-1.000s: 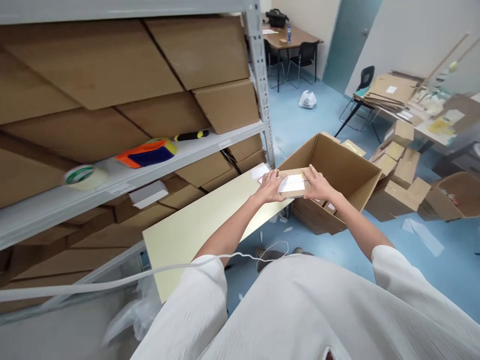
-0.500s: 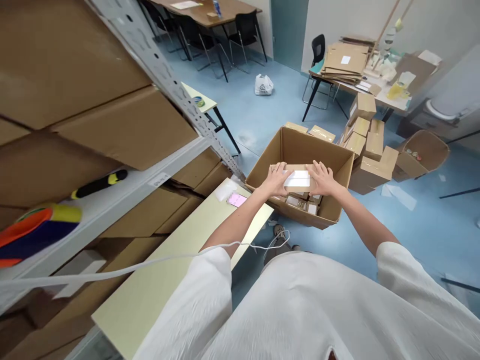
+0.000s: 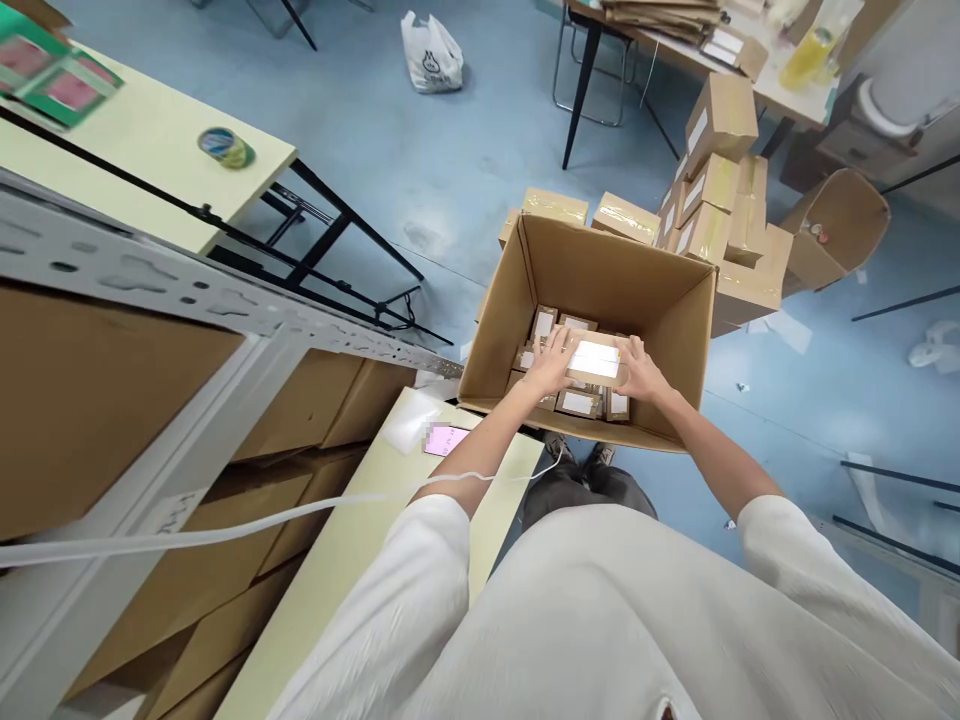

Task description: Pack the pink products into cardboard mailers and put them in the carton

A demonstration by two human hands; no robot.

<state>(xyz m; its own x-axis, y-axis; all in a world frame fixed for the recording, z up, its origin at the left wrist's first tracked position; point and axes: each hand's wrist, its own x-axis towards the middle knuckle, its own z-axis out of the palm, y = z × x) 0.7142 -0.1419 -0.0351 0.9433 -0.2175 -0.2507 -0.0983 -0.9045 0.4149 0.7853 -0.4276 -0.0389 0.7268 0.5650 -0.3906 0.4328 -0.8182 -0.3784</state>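
A small cardboard box with a white label (image 3: 595, 358) is held level between my two hands, inside the opening of a large open carton (image 3: 619, 262). My left hand (image 3: 551, 362) grips its left end and my right hand (image 3: 640, 371) its right end. Beneath it, several small labelled boxes (image 3: 577, 402) lie on the carton's bottom; my hands and the held box hide part of them.
Stacked boxes (image 3: 716, 120) stand behind and right of the carton. A pale table (image 3: 330, 560) with a phone (image 3: 444, 439) is at the left, beside a metal shelf (image 3: 217, 300). A white cable (image 3: 300, 512) crosses my left arm. A plastic bag (image 3: 433, 55) lies on the floor.
The view has tilted down and turned, showing more of the carton's inside. My hands still hold the small box, which now appears lower in the carton.
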